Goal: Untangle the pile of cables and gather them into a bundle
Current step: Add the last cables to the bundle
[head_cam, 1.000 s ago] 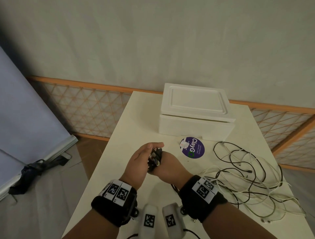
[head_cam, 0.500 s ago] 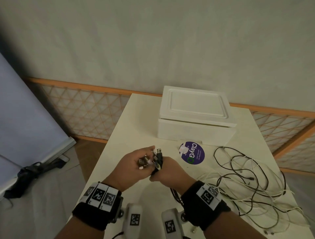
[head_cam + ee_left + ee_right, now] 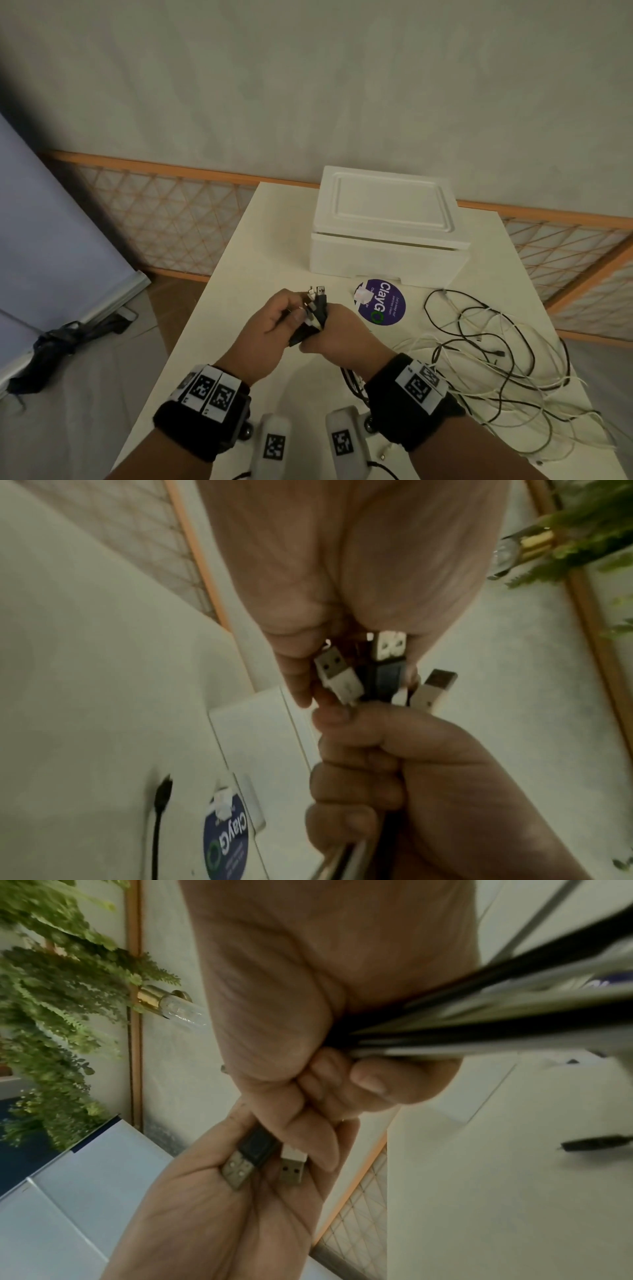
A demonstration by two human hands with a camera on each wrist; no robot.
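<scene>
Mostly hidden, cable plugs clenched in both fists, cords blurred.

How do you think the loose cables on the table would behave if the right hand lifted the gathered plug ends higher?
The loose cables would probably droop and trail: they lie in slack, overlapping loops. Black and white strands cross, so they would likely snag. They look thin, so the right hand should find them light.

A pale plaster wall rises above an orange-framed lattice panel behind the cream table.
</scene>
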